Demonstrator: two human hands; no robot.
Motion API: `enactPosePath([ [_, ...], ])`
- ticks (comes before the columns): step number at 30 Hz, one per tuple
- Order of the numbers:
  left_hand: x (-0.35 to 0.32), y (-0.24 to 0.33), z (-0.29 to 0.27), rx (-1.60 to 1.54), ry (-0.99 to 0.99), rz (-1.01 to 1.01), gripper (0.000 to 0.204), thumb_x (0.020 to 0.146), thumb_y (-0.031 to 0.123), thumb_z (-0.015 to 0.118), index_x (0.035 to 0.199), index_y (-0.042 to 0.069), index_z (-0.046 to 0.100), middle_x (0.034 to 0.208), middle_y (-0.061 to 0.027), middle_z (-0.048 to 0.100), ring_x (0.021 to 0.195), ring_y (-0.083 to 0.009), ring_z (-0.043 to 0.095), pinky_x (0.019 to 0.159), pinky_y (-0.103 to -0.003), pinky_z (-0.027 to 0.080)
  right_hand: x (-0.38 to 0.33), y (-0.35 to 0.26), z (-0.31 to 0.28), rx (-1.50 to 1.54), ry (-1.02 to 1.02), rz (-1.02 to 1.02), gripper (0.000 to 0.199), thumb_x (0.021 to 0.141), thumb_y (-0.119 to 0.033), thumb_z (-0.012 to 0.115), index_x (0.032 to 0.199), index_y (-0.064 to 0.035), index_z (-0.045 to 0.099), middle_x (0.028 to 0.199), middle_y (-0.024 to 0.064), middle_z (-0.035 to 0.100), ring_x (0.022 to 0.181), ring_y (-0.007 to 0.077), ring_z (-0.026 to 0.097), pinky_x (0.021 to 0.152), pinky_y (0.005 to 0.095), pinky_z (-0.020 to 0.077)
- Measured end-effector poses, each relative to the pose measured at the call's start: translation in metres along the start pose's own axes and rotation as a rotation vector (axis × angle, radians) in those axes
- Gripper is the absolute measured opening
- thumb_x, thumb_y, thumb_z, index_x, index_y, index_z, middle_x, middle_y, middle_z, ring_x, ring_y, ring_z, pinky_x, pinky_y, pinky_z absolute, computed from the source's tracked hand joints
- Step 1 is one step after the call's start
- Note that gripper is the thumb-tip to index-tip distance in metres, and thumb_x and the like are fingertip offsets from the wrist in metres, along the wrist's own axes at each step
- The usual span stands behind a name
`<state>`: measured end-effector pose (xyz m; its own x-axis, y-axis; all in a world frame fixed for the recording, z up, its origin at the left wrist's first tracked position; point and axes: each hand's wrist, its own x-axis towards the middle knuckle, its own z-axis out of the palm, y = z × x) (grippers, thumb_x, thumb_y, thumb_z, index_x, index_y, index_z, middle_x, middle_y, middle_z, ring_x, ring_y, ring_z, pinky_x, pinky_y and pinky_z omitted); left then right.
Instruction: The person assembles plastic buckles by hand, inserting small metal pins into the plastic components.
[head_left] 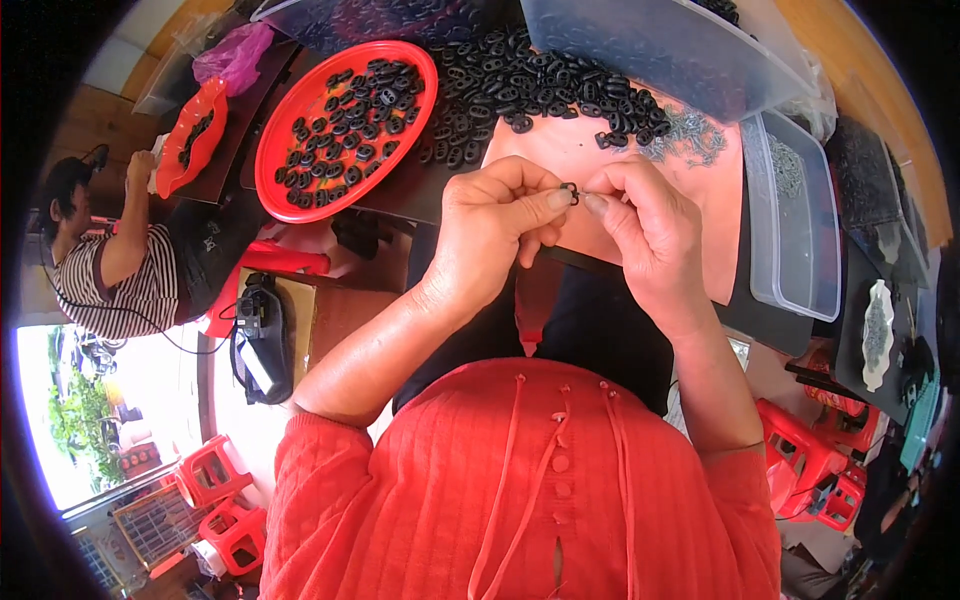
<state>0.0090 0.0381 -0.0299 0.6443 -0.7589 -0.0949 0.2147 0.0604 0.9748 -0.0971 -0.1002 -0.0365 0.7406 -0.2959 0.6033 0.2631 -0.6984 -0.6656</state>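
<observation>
My left hand pinches a small black plastic piece with a hole in it between thumb and forefinger, above the near edge of the table. Close beside it, my right hand has its thumb and forefinger pressed together; what they hold, if anything, is too small to make out. Beyond my hands spreads a heap of black two-holed plastic pieces. To its right lies a pile of small grey metal parts on a pinkish-orange sheet.
A red round tray of similar black pieces stands at left. Clear plastic bins line the back; another clear tub sits at right. A co-worker in a striped shirt works at far left by a red dish. Red stools stand below.
</observation>
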Motion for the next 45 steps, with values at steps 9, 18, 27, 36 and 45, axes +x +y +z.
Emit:
enactPosePath([
  [9,0.001,-0.002,-0.001,0.01,-0.014,0.019,0.011,0.091,0.007,0.062,0.09,-0.003,0.063,0.071,-0.0072,0.064,0.056,-0.0085,0.057,0.043,-0.018,0.039,0.001,0.0,-0.001,-0.019,-0.014,-0.016,0.014,0.08,0.007,0.06,0.088,-0.0012,0.054,0.079,0.0118,0.057,0.071,0.0282,0.06,0.062,0.0354,0.0481],
  [18,0.0,0.0,0.0,0.036,-0.016,0.023,0.01,0.091,0.007,0.062,0.089,-0.003,0.063,0.071,-0.0062,0.064,0.056,-0.0084,0.056,0.044,-0.019,0.039,0.001,-0.001,-0.001,-0.014,-0.032,-0.001,0.012,0.08,0.005,0.06,0.088,-0.0014,0.054,0.08,0.0122,0.058,0.072,0.0298,0.061,0.063,0.0366,0.0482],
  [27,0.0,-0.004,0.002,0.146,-0.001,0.123,0.007,0.09,0.005,0.062,0.086,0.0,0.062,0.069,-0.0031,0.061,0.056,-0.0059,0.053,0.044,-0.018,0.037,0.003,-0.002,0.002,-0.032,-0.054,-0.002,0.012,0.08,0.005,0.06,0.088,-0.0017,0.052,0.078,0.0129,0.058,0.069,0.0293,0.059,0.06,0.0358,0.0466],
  [36,0.004,-0.006,0.001,0.119,0.043,0.137,0.009,0.087,0.0,0.065,0.08,0.0,0.059,0.066,-0.0005,0.057,0.056,-0.0051,0.05,0.048,-0.021,0.04,0.002,-0.001,0.007,0.158,-0.02,0.151,0.011,0.083,0.004,0.062,0.089,-0.0007,0.053,0.077,0.0103,0.058,0.069,0.022,0.059,0.061,0.0301,0.0463],
  [45,0.005,-0.004,-0.002,0.081,0.022,0.057,0.012,0.089,0.009,0.066,0.082,0.0,0.06,0.067,-0.001,0.058,0.055,-0.0048,0.053,0.042,-0.019,0.038,0.001,0.0,0.0,0.031,-0.009,0.066,0.011,0.084,0.0,0.065,0.088,-0.0007,0.054,0.076,0.0096,0.059,0.066,0.0209,0.06,0.059,0.0297,0.0471],
])
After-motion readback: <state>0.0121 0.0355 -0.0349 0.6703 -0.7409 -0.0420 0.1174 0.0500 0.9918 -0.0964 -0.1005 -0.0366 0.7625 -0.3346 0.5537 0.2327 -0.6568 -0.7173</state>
